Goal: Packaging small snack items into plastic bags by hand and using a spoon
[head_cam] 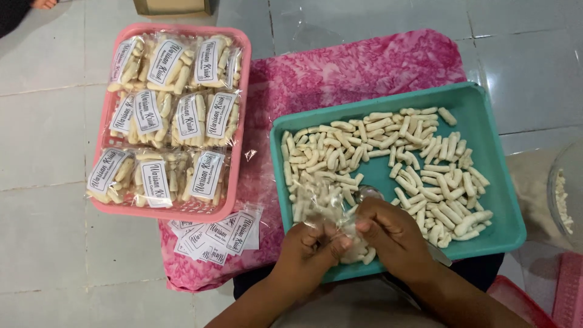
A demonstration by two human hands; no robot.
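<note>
Beneath everything you have a pale tiled floor [48, 127], and spread on it a pink patterned cloth [364, 67] that runs under both trays. The teal tray [507, 200] sits to your right on that cloth, holding one loose scatter of pale finger-shaped snack sticks [388, 152], far too many to count, thicker along the left side and thinning toward the right rim. The pink basket [109, 115] lies just beside it on your left, with nine sealed clear packets [176, 115] of the same sticks laid in three rows of three, each under a white paper label.

Your two hands meet at the near edge of the teal tray. Your left hand [310, 249] is curled, fingers closed on the mouth of a small clear plastic bag [337, 228] that already has some sticks in it. Your right hand [392, 237] is bent over the same bag from the other side, fingertips pinched in at its opening; whether it holds a stick there you cannot tell, since the fingers hide it. The bag rests over the tray's near left corner, touching the loose sticks.

A fan of spare white labels [215, 237] lies on the cloth just below the basket. At the far right edge you see part of a clear bowl [562, 188], and a red tray corner [525, 300] by your right forearm
</note>
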